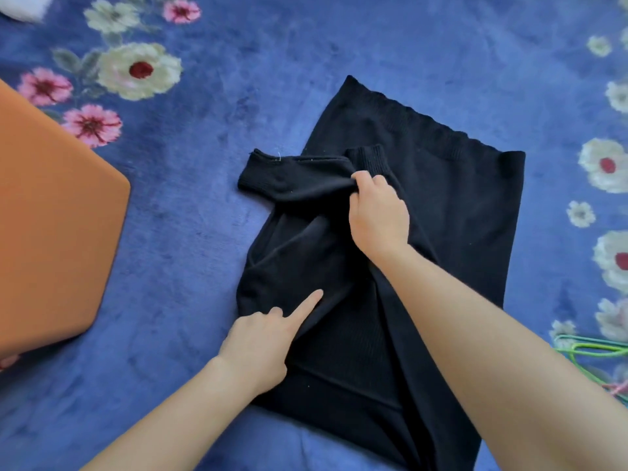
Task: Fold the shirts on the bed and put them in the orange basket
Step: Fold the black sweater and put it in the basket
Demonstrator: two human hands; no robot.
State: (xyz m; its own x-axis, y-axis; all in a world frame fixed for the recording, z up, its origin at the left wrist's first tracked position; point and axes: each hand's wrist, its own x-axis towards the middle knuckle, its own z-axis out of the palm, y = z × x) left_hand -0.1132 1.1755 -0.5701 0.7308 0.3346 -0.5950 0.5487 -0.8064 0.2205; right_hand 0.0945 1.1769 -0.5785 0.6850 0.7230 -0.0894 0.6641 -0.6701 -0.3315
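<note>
My right hand (379,212) pinches the fabric of a sleeve (289,178) between thumb and curled fingers, near the middle of the black shirt (441,185). The sleeve runs out to the left from that grip, and its ribbed cuff lies past the shirt's edge on the bed (204,107). My left hand (258,341) sits at the shirt's near left edge, index finger straight and pressing down on a fold, thumb raised beside it. I cannot tell how its other fingers lie.

The shirt lies spread on the bed, hem away from me, with the second cuff folded across its body just above my right hand. The blue bedcover is printed with pink and white flowers. The orange basket (51,215) stands at the left edge of the view, apart from the shirt. Green hangers (591,346) lie at the right edge, and something white (20,8) shows at the top left corner.
</note>
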